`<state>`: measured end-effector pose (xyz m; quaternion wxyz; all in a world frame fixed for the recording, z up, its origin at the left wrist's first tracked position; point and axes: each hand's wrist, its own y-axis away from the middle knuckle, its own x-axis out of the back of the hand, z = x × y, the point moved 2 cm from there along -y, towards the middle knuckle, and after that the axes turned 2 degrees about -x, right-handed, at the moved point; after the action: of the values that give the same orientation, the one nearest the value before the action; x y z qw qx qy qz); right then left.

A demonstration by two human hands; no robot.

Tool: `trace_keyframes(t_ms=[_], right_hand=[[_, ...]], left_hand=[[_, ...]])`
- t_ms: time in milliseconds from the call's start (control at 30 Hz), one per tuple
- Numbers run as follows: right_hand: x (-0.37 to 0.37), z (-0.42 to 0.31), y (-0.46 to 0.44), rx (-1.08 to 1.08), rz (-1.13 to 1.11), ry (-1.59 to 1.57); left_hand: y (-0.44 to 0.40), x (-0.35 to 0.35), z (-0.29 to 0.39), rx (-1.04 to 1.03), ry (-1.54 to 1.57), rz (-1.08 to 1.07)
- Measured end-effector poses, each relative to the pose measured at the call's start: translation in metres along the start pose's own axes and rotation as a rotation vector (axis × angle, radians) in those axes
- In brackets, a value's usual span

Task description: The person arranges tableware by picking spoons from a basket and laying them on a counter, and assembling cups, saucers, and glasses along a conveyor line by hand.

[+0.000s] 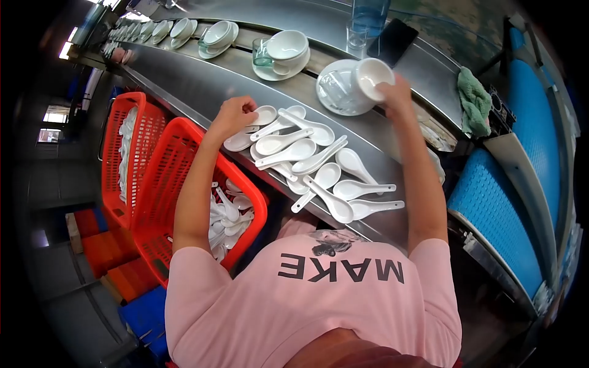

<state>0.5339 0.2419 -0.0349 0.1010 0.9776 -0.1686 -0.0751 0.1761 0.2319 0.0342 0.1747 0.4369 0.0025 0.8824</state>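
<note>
Your two hands at a steel worktop (184, 80), seen from above. Your right grip (397, 98) is closed on the rim of a white bowl (375, 75), which is tilted over the right side of a white saucer (324, 92); a clear glass (337, 88) lies on that saucer, to the left of the bowl. Your left grip (236, 116) is narrow, its fingers curled at the upper left end of the pile of white spoons (299, 150) (whether they pinch the spoon beside them, you cannot tell from this view). The spoons lie overlapping along the worktop's near edge, between your forearms, their handles pointing several ways. Beyond them, a row of place settings (287, 44), each bowl on a saucer, recedes toward the far left end; a green glass (262, 51) stands beside the nearest bowl of that row. At the far edge, behind the held bowl, are a blue container (369, 15) and a black phone (393, 42). Below the near edge, at left, a red basket (256, 205) holds further spoons, and a green cloth (473, 101) hangs at far right.
</note>
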Motion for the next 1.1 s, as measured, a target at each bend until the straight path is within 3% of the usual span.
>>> trace_keyframes(t_ms=[133, 167, 233, 333, 433, 533, 667, 800, 867, 967, 1100], right_hand=[[-0.005, -0.020, 0.015, -0.050, -0.065, 0.272], [0.003, -0.018, 0.009, -0.005, -0.135, 0.422], [0.019, -0.051, 0.037, 0.262, -0.050, 0.713], [0.071, -0.079, 0.085, 0.238, -0.253, 0.457], [0.131, -0.093, 0.155, 0.075, -0.228, 0.400], [0.189, -0.081, 0.224, -0.093, -0.196, 0.361], [0.231, -0.021, 0.291, -0.372, -0.078, 0.255], [0.227, 0.065, 0.306, -0.544, 0.055, 0.277], [0.227, 0.120, 0.306, -0.622, 0.122, 0.381], [0.219, 0.166, 0.301, -0.542, 0.204, 0.477], [0.205, 0.187, 0.298, -0.438, 0.249, 0.547]], left_hand=[[-0.009, 0.014, -0.002, -0.006, -0.081, 0.176], [-0.011, 0.018, -0.005, -0.009, -0.039, 0.202], [-0.016, 0.029, -0.008, -0.017, 0.129, 0.280], [-0.011, 0.045, 0.022, -0.001, 0.270, 0.314], [-0.014, 0.044, 0.035, 0.000, 0.435, 0.334], [-0.023, 0.026, 0.041, 0.086, 0.493, 0.180], [-0.036, -0.007, 0.057, -0.003, 0.237, 0.111], [-0.037, -0.031, 0.092, -0.116, -0.319, 0.164], [-0.042, -0.040, 0.097, -0.048, -0.330, 0.132], [-0.056, -0.048, 0.088, 0.044, -0.341, 0.092], [-0.062, -0.036, 0.060, -0.128, 0.078, 0.204]])
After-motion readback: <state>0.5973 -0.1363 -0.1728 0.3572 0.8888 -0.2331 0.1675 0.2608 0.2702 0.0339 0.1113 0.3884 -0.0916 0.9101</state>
